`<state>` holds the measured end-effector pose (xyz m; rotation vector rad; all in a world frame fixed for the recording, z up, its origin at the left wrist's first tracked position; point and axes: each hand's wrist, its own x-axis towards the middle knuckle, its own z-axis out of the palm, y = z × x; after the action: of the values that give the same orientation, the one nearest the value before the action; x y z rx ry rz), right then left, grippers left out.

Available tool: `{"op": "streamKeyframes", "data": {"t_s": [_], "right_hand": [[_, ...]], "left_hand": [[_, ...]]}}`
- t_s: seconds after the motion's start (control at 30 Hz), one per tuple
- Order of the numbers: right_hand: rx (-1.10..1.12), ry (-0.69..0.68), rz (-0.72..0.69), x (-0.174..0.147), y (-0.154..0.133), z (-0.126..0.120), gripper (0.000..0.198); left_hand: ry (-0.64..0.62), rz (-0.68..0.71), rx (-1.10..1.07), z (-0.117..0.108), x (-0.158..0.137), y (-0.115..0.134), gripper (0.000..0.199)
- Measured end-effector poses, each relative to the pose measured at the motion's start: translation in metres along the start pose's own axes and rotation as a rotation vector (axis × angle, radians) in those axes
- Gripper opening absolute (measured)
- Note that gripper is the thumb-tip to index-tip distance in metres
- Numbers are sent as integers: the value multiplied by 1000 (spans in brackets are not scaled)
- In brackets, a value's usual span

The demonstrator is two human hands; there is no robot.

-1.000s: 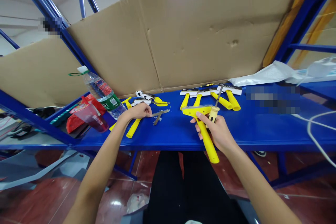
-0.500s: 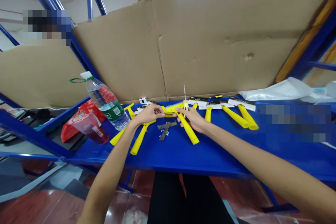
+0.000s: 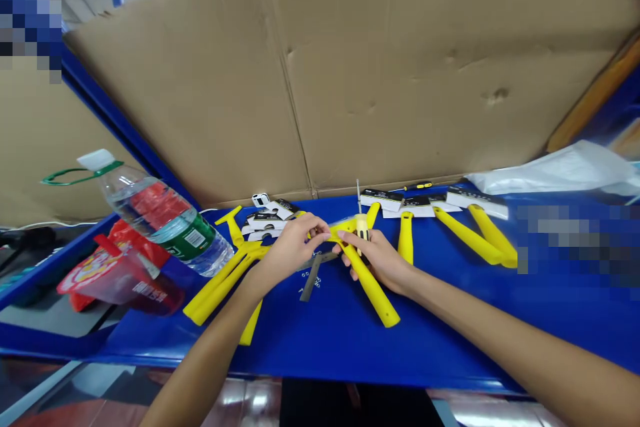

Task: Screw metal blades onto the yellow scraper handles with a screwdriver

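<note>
My right hand [image 3: 380,259] is closed around a yellow T-shaped scraper handle [image 3: 373,285], its grip slanting down toward me. Held in the same hand, a screwdriver [image 3: 362,221] with a pale handle points its shaft upward. My left hand [image 3: 300,240] pinches at the left part of the scraper's head; whether a small part is also between the fingertips is hidden. Under the hands lie flat metal blades [image 3: 312,278] and several small screws or nuts [image 3: 317,282]. More yellow scraper handles [image 3: 220,287] rest beside my left forearm.
A large water bottle [image 3: 193,240] leans at the left beside a red plastic cup [image 3: 155,293] and a red bag. Black-and-white cards [image 3: 417,205] and further yellow handles [image 3: 467,235] lie at the back right, near another screwdriver [image 3: 419,186]. Cardboard [image 3: 380,80] walls the back.
The view has moved closer to the table and tilted down. My left hand now covers more of the scraper's head, its fingers close to my right thumb. The right hand keeps its hold.
</note>
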<state>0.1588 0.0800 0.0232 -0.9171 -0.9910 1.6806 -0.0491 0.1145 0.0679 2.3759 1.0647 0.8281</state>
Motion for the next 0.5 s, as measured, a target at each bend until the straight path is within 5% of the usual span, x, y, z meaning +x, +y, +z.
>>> {"op": "streamKeyframes", "data": {"t_s": [0.27, 0.5], "right_hand": [[13, -15, 56, -1, -7, -3, 21], [105, -20, 126, 2, -12, -7, 14]], "left_hand": [[65, 39, 85, 0, -6, -5, 6], [74, 260, 136, 1, -11, -12, 15]]}}
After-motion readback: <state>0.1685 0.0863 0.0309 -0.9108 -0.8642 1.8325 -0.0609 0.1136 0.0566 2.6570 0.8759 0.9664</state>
